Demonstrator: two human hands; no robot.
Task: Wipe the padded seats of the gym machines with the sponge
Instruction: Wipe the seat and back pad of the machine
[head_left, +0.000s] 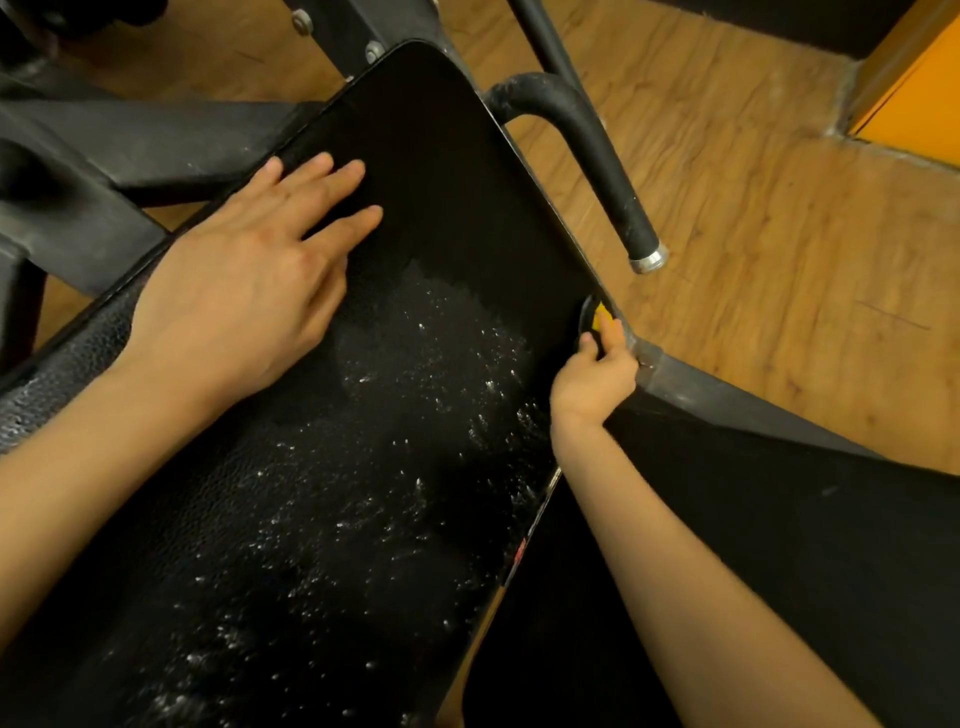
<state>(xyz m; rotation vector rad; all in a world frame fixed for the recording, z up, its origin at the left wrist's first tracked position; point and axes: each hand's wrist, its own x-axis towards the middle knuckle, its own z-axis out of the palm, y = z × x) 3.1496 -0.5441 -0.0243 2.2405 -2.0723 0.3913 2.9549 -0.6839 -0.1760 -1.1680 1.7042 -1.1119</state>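
Head view. Nearest the camera are the two forearms, entering from the bottom corners. The left hand (249, 280) lies flat on the padded seat (415, 467), fingers straight and spread, pressing down near the pad's left edge. The right hand (595, 376) is at the pad's right edge, fingers curled around a small yellow object, judged to be the sponge (602, 317), mostly hidden between the fingers and the rim.

The seat's long axis runs from bottom left to top centre. White foam streaks (389, 441) cover its middle and lower length; the upper end looks dark and dry. From the sponge, the unwiped foam lies to the left and toward the camera, so the coming stroke is judged to run inward across the pad. The right hand is the nearer to the sponge.

Count: one seat, one sponge, two hands, one black handle bar (608, 171) beside the seat, over wooden flooring (753, 208).
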